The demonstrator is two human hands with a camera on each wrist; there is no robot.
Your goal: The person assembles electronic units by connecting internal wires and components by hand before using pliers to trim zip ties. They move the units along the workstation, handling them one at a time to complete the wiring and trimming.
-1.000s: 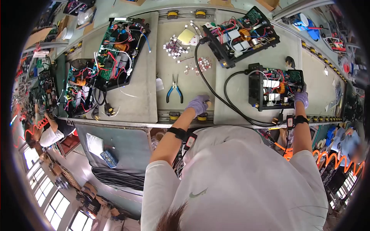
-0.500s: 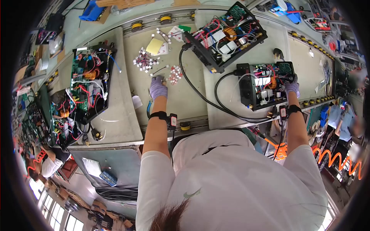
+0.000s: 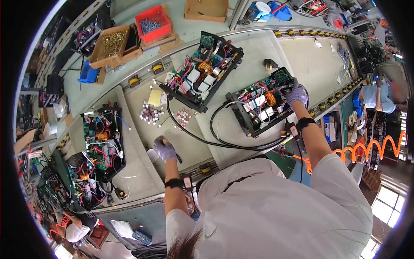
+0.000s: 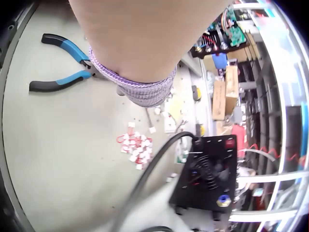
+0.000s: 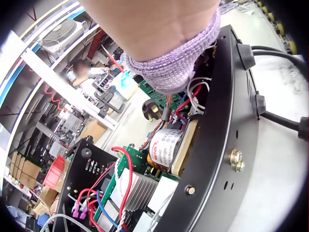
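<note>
Now | left hand point(image 3: 165, 151) back from connectors point(image 3: 184, 116) to pliers point(image 4: 65, 72)

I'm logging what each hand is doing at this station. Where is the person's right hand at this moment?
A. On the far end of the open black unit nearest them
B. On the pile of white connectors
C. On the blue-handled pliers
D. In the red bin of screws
A: the gloved right hand rests on the far end of the open black unit, beside its wiring.

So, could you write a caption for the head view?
Left hand reaches at pliers; right hand grips open electronics chassis.
</note>
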